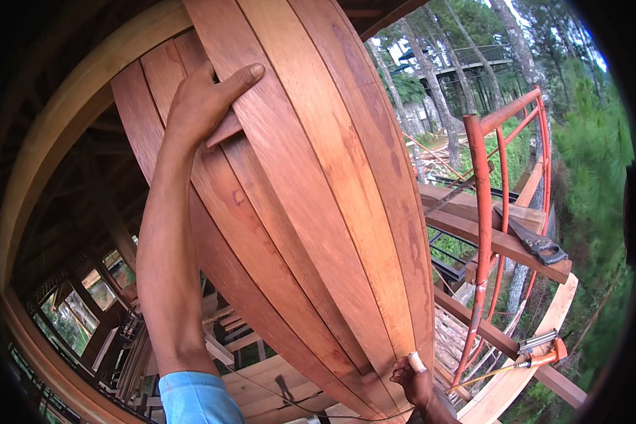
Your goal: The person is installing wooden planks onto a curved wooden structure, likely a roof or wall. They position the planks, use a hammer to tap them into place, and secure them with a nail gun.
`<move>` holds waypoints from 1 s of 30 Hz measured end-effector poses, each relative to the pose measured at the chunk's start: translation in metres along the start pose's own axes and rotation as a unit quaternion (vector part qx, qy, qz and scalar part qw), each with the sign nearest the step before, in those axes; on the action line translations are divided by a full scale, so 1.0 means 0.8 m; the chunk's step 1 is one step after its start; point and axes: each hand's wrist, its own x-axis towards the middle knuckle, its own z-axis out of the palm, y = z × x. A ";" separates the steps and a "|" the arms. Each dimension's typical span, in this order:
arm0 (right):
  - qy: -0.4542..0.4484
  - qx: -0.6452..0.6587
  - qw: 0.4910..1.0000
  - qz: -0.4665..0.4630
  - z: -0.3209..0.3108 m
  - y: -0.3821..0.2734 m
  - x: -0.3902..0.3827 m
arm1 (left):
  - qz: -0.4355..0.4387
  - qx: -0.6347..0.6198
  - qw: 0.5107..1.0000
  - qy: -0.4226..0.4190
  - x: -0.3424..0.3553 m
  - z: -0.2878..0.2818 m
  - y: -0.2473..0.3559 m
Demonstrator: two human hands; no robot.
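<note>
My left hand [208, 104] grips the edge of a reddish wooden plank [297, 191], its thumb laid over the top face and its fingers partly hidden behind the edge. This plank lies raised over a curved wall of fitted planks [353, 148]. A small wooden block [225, 131] pokes out beneath it, just below my wrist. Down at the narrow lower end of the planks, my right hand [415, 381] rests with curled fingers. Something white, perhaps a wrap on the thumb, shows at its tip; what the fingers hold is hidden.
Right of the planks stands red metal scaffolding [482, 212] with wooden beams across it. A handsaw [533, 240] lies on one beam, and an orange-handled clamp [544, 353] sits lower down. A thick curved timber [56, 134] arches at left. Stacked boards and a cable lie below.
</note>
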 end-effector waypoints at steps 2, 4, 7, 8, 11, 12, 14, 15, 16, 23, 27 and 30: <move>0.007 -0.012 1.000 -0.007 0.002 -0.004 -0.005 | 0.007 -0.009 1.000 0.004 0.001 0.000 -0.003; 0.017 -0.019 1.000 -0.005 0.007 -0.006 -0.012 | 0.015 -0.023 1.000 0.007 0.000 0.001 -0.005; 0.037 -0.026 0.999 0.001 0.010 -0.005 -0.017 | 0.004 -0.011 1.000 0.023 0.001 0.004 -0.011; 0.045 -0.029 0.999 -0.001 0.003 -0.001 -0.017 | -0.003 0.001 1.000 0.024 0.000 0.005 -0.011; 0.057 -0.032 0.998 -0.023 -0.014 0.002 -0.014 | -0.010 0.031 0.999 0.035 -0.001 0.001 -0.005; 0.062 -0.032 0.997 -0.032 -0.014 -0.002 -0.015 | -0.008 0.033 0.999 0.037 -0.002 0.002 -0.003; 0.068 -0.022 0.997 -0.042 -0.012 -0.009 -0.015 | -0.012 0.038 0.998 0.038 -0.001 0.001 -0.005; 0.071 -0.014 0.996 -0.048 -0.009 -0.016 -0.013 | -0.018 0.038 0.998 0.038 0.001 0.001 -0.007; 0.073 -0.005 0.996 -0.054 -0.006 -0.022 -0.012 | -0.023 0.039 0.998 0.037 0.003 0.001 -0.006; 0.027 -0.095 0.983 -0.155 0.070 -0.080 -0.036 | -0.036 0.035 0.998 0.030 -0.004 0.000 0.012; 0.014 -0.080 0.977 -0.195 0.042 -0.058 0.009 | -0.028 0.011 0.999 0.031 -0.004 -0.001 -0.001; 0.016 -0.080 0.978 -0.191 0.041 -0.054 0.007 | -0.029 0.024 0.999 0.031 -0.004 0.000 0.002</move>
